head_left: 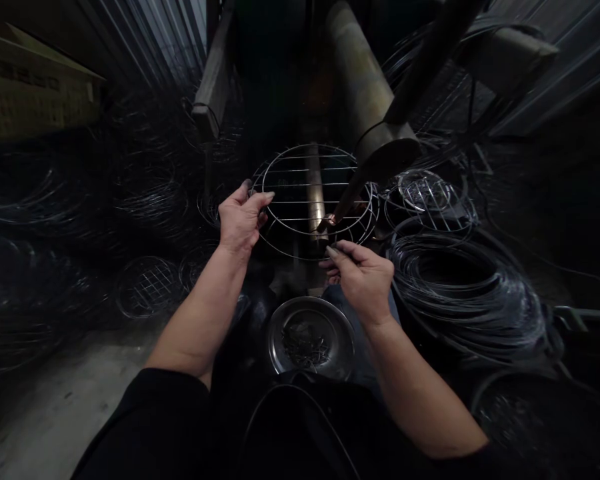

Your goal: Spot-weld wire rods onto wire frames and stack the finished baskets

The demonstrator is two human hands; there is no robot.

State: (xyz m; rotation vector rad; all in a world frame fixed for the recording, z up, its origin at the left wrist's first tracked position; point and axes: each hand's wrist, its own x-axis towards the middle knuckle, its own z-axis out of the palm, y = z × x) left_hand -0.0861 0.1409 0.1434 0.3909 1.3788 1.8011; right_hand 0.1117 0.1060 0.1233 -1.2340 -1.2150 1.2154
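Observation:
A round wire rack (291, 202) with parallel cross wires and more than one ring is held in front of me. My left hand (241, 217) grips its left edge, with the thumb over the wire. Close to the rack's lower right rim is my right hand (361, 275), its thumb and fingertips pinched together. What they pinch is too small to make out. The copper-coloured tip of a machine arm (330, 220) reaches the rack's near right part, above an upright metal rod (315, 193).
A steel bowl (275, 333) holding small wire pieces sits at my lap. To the right lie a large wire coil (480, 300) and another round rack (433, 200). A thick metal cylinder (357, 73) overhangs the work. Wire grids (150, 287) and dark wire bundles stand on the left.

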